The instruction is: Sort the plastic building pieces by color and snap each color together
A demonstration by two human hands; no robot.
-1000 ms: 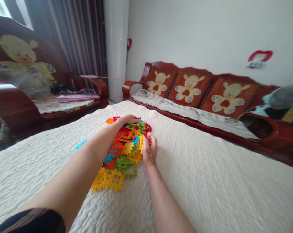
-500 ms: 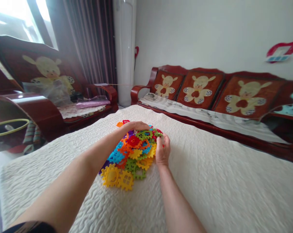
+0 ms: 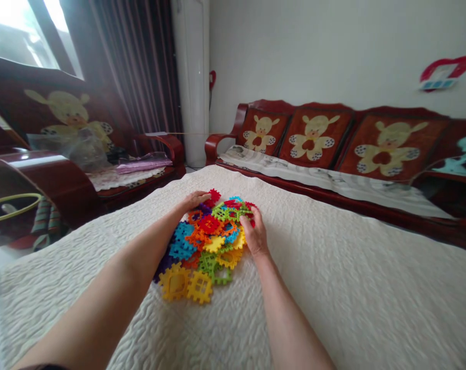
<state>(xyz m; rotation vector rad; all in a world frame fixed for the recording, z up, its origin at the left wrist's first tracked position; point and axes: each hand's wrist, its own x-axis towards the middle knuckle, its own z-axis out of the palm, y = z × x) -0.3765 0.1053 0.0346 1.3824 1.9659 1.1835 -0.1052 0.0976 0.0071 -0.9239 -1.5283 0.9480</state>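
A heap of plastic interlocking building pieces [image 3: 210, 224] in several colours lies on a quilted cloth. At its far left edge is my left hand [image 3: 195, 200], fingers together and closed against a red notched piece [image 3: 214, 196]. The undersides of those fingers are hidden. On the heap's right side, my right hand [image 3: 255, 232] has thumb and fingers closed around the edge of a green lattice piece [image 3: 229, 211], with red pieces beside it. Two yellow square pieces [image 3: 186, 284] rest at the near edge, and blue pieces [image 3: 182, 241] lie by my left forearm.
The cream quilted cloth [image 3: 333, 288] covers the broad surface under the heap. Beyond it stands a wooden sofa [image 3: 221, 146] with bear cushions. A wooden armchair [image 3: 59, 180] at the left holds a plastic bag [image 3: 84, 149] and a pink folded item [image 3: 144, 163].
My left hand has moved from the top of the heap to its far left edge. The red piece there has shifted right. My right hand has drawn slightly inward over the heap.
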